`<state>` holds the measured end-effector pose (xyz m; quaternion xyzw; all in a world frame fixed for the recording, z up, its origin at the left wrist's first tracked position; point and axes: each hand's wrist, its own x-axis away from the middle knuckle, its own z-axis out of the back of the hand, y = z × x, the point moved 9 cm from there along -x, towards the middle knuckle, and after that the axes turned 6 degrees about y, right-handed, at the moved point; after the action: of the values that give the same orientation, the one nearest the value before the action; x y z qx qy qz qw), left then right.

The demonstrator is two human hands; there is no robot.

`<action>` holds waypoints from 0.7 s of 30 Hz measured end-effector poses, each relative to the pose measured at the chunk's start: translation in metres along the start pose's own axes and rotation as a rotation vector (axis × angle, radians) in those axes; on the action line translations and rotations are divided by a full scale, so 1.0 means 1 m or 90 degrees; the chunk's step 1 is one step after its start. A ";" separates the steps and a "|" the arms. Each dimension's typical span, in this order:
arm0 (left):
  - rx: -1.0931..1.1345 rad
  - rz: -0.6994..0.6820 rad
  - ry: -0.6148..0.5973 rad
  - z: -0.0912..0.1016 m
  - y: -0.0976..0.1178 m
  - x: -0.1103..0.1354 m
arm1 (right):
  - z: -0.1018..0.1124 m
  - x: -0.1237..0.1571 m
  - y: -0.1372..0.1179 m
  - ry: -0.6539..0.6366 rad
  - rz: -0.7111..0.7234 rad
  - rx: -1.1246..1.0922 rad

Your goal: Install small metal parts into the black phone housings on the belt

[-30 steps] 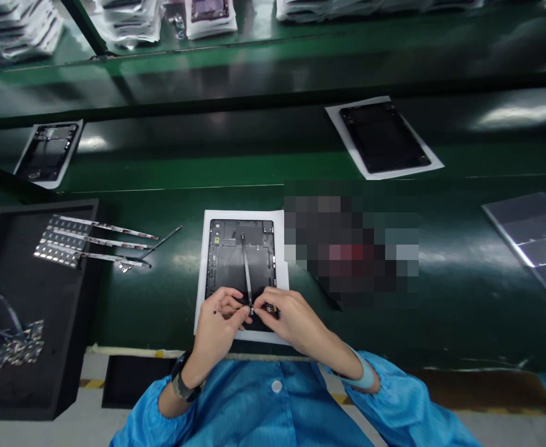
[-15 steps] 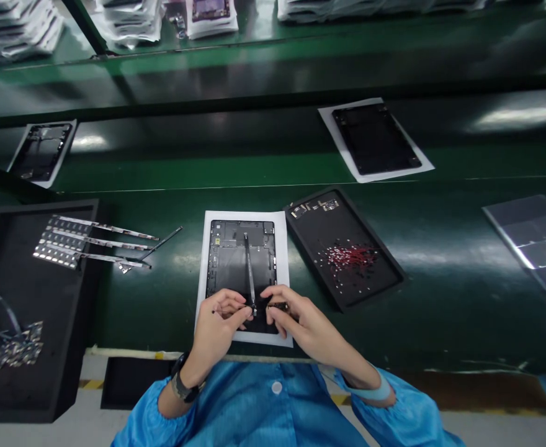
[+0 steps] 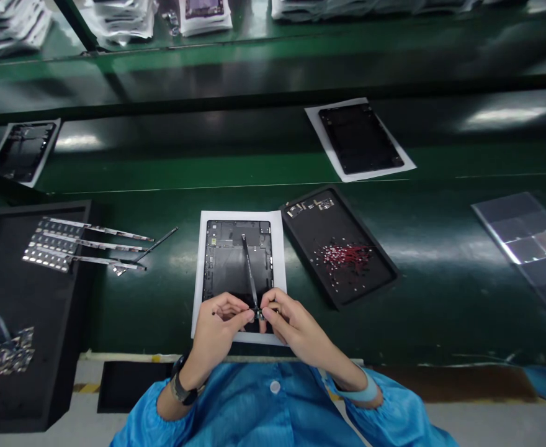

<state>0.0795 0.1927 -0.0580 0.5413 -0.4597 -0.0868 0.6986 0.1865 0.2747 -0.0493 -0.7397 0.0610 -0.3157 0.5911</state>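
An open black tablet back shell (image 3: pixel 236 256) lies on a white sheet (image 3: pixel 277 248) at the near edge of the green bench. A thin dark flex cable (image 3: pixel 249 270) runs down its middle. My left hand (image 3: pixel 221 329) pinches the cable's near end with fingertips closed; a thin dark tool tip sticks out to its left. My right hand (image 3: pixel 289 326) is closed too, its fingertips pressed at the same cable end on the shell's lower edge.
A black tray (image 3: pixel 347 273) with small red parts and little boards sits right of the shell. At left, a black tray (image 3: pixel 17 347) holds strips of parts (image 3: pixel 72 245) and loose metal pieces. Two more shells on sheets (image 3: pixel 357 138) (image 3: pixel 22 151) lie on the belt beyond.
My right hand's fingertips have moved left from the shell's lower right corner to meet my left hand at the cable end. The view has shifted slightly; the far shells drifted left.
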 end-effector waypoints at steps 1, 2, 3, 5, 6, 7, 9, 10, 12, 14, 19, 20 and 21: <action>-0.002 0.000 -0.003 0.000 0.000 0.000 | 0.000 0.000 0.001 0.001 0.001 -0.006; -0.004 0.000 -0.005 -0.001 0.000 0.000 | 0.000 0.000 0.001 0.002 0.000 -0.012; -0.005 0.001 -0.007 -0.001 0.001 0.000 | 0.001 0.001 0.002 0.002 -0.001 -0.019; -0.006 0.005 -0.009 -0.001 0.001 0.001 | 0.001 0.001 0.003 0.003 -0.002 -0.028; -0.006 0.007 -0.009 -0.001 0.001 0.001 | 0.001 0.001 0.003 0.005 -0.001 -0.029; -0.008 0.009 -0.009 -0.001 0.001 0.001 | 0.001 0.001 0.003 0.006 0.001 -0.029; -0.014 0.010 -0.009 -0.001 0.000 0.002 | 0.001 0.001 0.002 0.012 0.006 -0.025; -0.018 0.010 -0.006 -0.001 0.000 0.002 | 0.001 0.001 0.002 0.016 0.005 -0.022; -0.028 0.007 -0.001 -0.001 -0.001 0.002 | 0.001 0.001 0.003 0.029 0.000 -0.015; -0.034 0.004 0.007 -0.001 -0.001 0.002 | 0.001 0.002 0.003 0.039 -0.001 -0.005; -0.018 0.001 0.029 -0.002 -0.001 0.004 | 0.001 0.003 0.002 0.051 0.022 0.040; -0.013 0.000 0.034 -0.003 -0.001 0.004 | 0.001 0.003 0.002 0.052 0.027 0.049; -0.008 -0.002 0.038 -0.003 -0.001 0.004 | 0.001 0.003 0.002 0.051 0.031 0.057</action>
<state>0.0850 0.1917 -0.0566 0.5397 -0.4373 -0.0745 0.7155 0.1900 0.2735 -0.0500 -0.6978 0.0887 -0.3329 0.6280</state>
